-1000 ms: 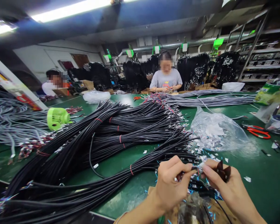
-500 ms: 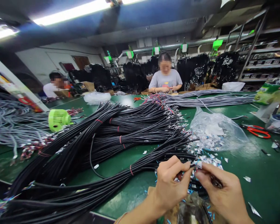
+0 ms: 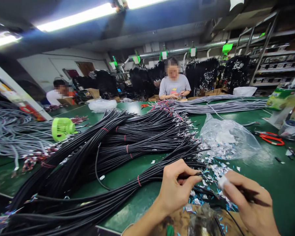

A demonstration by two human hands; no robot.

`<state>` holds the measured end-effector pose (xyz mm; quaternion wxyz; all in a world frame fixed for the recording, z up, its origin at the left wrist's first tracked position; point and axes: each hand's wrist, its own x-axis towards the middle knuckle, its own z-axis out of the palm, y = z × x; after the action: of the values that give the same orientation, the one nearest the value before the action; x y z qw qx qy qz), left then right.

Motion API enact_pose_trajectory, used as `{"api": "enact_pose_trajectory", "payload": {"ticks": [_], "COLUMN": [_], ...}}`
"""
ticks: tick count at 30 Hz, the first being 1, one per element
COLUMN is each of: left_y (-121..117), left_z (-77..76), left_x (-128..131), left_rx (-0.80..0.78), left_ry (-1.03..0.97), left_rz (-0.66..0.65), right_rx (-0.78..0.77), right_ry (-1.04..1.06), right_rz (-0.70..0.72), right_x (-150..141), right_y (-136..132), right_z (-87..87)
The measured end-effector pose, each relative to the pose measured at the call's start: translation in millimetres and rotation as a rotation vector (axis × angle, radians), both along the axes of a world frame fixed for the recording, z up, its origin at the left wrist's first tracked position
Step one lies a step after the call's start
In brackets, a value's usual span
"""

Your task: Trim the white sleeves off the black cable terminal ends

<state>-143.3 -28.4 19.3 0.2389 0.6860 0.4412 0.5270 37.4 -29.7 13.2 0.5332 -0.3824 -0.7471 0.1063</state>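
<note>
Since the earlier frame the two hands have drawn apart: they met over one cable tip then, and now the right hand [image 3: 250,203] sits lower and further right, while the left hand [image 3: 178,188] stays near the middle of the lower edge. That left hand pinches the end of a thin black cable [image 3: 186,178] between thumb and forefinger, the cable running off leftward into the pile. Its partner is curled, pinching a small pale scrap [image 3: 222,181] at the fingertips, with a dark tool [image 3: 252,196] gripped in the same fist; what kind of tool it is cannot be told. Between and just beyond them the green tabletop [image 3: 280,183] is littered with snipped foil and blue bits [image 3: 211,168]. A great fan of bundled black cables [image 3: 118,147], tied with red bands, spreads from the lower left toward the middle. Right of it lies a clear plastic bag [image 3: 227,137] of silvery scraps, and further right a pair of red-handled cutters [image 3: 271,139]. Grey cables [image 3: 223,105] stretch across the far side, where a person in a grey shirt [image 3: 174,86] works. A green fan [image 3: 61,127] sits at the left among more grey wires.
</note>
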Motion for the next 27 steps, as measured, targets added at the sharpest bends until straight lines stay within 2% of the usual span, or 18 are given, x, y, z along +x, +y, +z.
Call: {"api": "enact_pose_trajectory", "payload": {"ticks": [3, 9, 15, 22, 27], "left_y": [-0.2, 0.1, -1.4, 0.0, 1.1], "left_z": [-2.4, -3.9, -8.6, -13.0, -14.5], "left_x": [0.6, 0.0, -0.1, 1.2, 2.4], "left_rx": [0.024, 0.068, 0.210, 0.589, 0.700], "left_ry": [-0.078, -0.132, -0.043, 0.104, 0.178], "left_rz": [0.049, 0.049, 0.073, 0.129, 0.186], "right_rx": [-0.112, -0.118, -0.233, -0.138, -0.113], "right_ry": [-0.015, -0.119, -0.109, -0.061, -0.071], "right_rz": [-0.121, -0.021, 0.015, 0.034, 0.034], "right_x": [-0.4, -5.1, -5.6, -9.5, -9.9], "right_y": [5.4, 10.6, 6.0, 5.3, 4.4], "right_z": [-10.0, -27.3, -22.7, -13.0, -13.3]}}
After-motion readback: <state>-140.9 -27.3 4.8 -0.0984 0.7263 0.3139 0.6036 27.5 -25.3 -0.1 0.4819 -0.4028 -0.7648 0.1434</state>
